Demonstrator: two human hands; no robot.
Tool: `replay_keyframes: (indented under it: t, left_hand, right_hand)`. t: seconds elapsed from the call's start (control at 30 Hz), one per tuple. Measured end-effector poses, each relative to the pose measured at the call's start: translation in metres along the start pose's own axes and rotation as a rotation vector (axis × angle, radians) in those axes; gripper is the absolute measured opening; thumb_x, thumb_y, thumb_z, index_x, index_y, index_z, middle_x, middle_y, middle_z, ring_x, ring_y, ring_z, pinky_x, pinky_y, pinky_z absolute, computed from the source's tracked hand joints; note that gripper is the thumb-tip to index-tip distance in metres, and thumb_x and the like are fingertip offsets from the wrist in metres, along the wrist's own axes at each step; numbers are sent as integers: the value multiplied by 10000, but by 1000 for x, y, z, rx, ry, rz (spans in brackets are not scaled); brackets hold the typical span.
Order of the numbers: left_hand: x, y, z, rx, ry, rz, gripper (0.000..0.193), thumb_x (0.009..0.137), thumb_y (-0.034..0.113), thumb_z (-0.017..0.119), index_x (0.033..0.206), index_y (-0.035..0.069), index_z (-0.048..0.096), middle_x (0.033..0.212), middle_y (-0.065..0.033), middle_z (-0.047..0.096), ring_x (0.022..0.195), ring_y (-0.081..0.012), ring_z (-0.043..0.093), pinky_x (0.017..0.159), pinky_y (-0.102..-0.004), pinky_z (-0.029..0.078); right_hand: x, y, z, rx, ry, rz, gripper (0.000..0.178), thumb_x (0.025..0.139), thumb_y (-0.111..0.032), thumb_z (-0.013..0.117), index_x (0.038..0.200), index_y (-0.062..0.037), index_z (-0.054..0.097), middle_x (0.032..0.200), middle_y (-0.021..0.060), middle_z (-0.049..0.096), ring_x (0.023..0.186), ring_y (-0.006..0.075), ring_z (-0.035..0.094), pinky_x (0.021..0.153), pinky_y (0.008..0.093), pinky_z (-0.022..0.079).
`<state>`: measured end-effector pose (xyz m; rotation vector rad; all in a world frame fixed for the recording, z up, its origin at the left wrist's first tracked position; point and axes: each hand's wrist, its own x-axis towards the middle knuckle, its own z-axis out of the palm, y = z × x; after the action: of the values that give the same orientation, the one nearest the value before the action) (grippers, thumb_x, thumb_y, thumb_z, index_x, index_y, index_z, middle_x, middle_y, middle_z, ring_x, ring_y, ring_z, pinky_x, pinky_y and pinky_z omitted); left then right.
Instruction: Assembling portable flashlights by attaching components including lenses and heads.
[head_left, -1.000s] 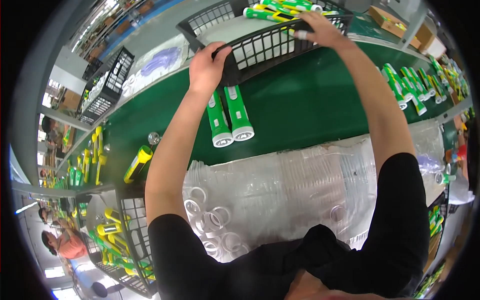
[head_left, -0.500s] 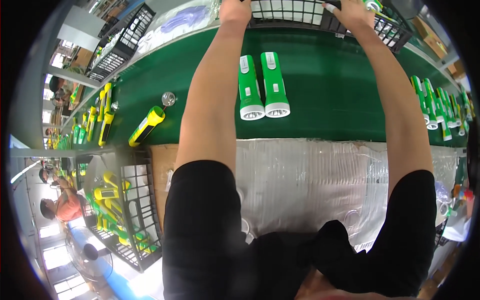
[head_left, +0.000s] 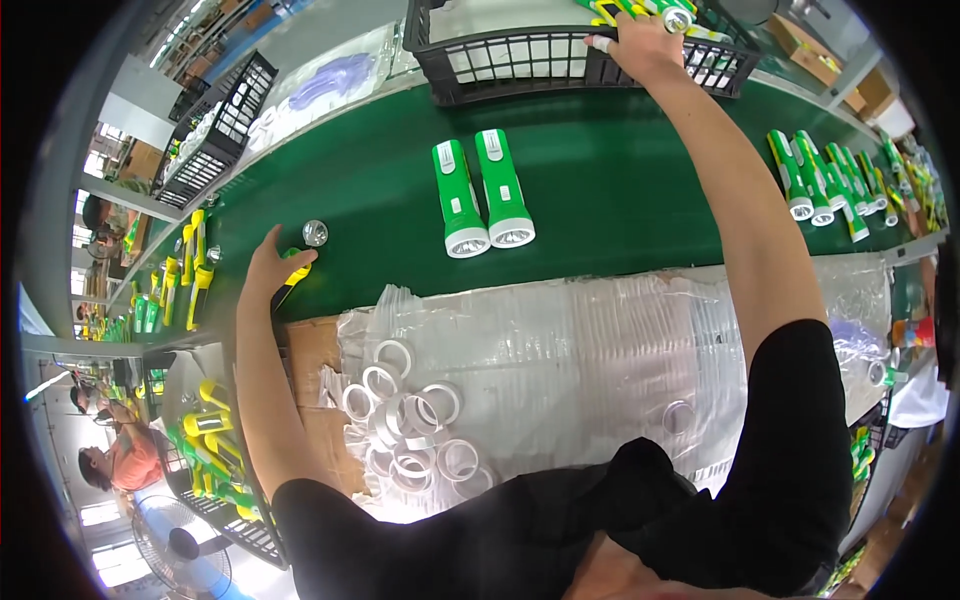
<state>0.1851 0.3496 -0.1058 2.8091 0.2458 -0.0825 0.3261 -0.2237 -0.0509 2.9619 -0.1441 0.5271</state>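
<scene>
My left hand is at the left of the green bench, thumb and fingers spread beside a yellow-and-black flashlight body, which it partly covers. A round silver reflector lies just beyond that. My right hand reaches over the near rim of a black plastic crate, thumb stretched out to the left and a white wrap on one digit. Its fingers rest among green and yellow flashlights, one with a round silver head right beside them. Two green-and-white flashlights lie side by side mid-bench.
White rings lie heaped on plastic-covered cardboard before me. Flashlights line the bench at right and left. Another crate stands far left; a crate of yellow-green parts is near left, by a fan.
My left hand has left the crate and swung left to the yellow-and-black flashlight body. My right hand has stayed at the crate, fingers among its flashlights. The view has shifted.
</scene>
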Motion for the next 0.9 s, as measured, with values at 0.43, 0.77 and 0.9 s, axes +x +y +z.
replay_keyframes:
  t: [0.43, 0.77, 0.9]
  left_hand:
    - [-38, 47, -19, -11, 133, 265, 652, 680, 172, 835, 1245, 7, 555, 1060, -214, 660, 993, -373, 629, 851, -383, 501]
    - [-212, 260, 8, -1101, -24, 588, 606, 749, 150, 834, 1263, -29, 568, 1065, -63, 673, 851, -84, 605, 726, -269, 523]
    - [-269, 264, 29, -815, 9, 790, 602, 836, 268, 758, 1304, -33, 529, 1240, -103, 588, 1112, -157, 559, 905, -315, 497]
  right_hand:
    - [-58, -6, -16, 130, 697, -285, 509, 838, -455, 660, 1186, -95, 571, 1186, 115, 564, 1121, 318, 529, 932, 540, 406]
    - [-295, -74, -131, 1317, -120, -443, 566, 758, -235, 783, 1219, -32, 524, 1046, 147, 634, 942, 265, 639, 805, 362, 508]
    - [-356, -41, -156, 1355, -211, -252, 634, 760, -145, 730, 1309, -2, 448, 1079, 122, 623, 993, 231, 622, 866, 347, 493]
